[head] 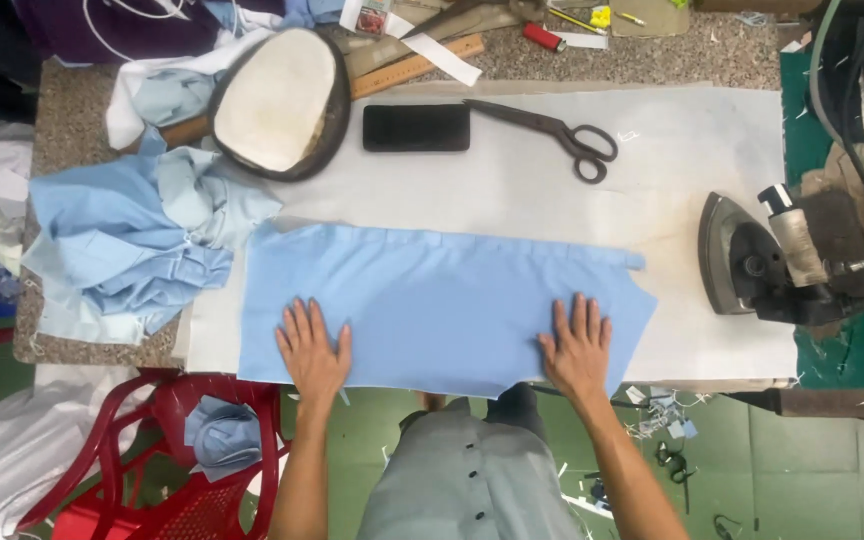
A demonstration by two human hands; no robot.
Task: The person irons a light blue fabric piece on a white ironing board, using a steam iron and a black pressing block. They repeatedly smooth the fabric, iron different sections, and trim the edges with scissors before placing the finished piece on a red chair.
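Blue cloth panel (432, 300) spread flat on a white pressing sheet (672, 150), both palms pressing it near its front edge.

Left hand (312, 350) lies palm down on the panel's near left part, fingers extended and slightly fanned, gripping nothing; right hand (577, 350) lies likewise on the near right part, fingers straight and close together, also gripping nothing. Beyond the panel, on the sheet, rest a black phone (416, 127) and dark scissors (552, 135), well apart from the hands. At the sheet's right end a dark iron (752, 260) sits on its soleplate, just beside the panel's right edge. Left of the panel lies a heap of crumpled blue cloth (122, 250), and behind it a padded oval pressing form (277, 100). Below the table edge, at left, stands a red plastic chair (122, 440).
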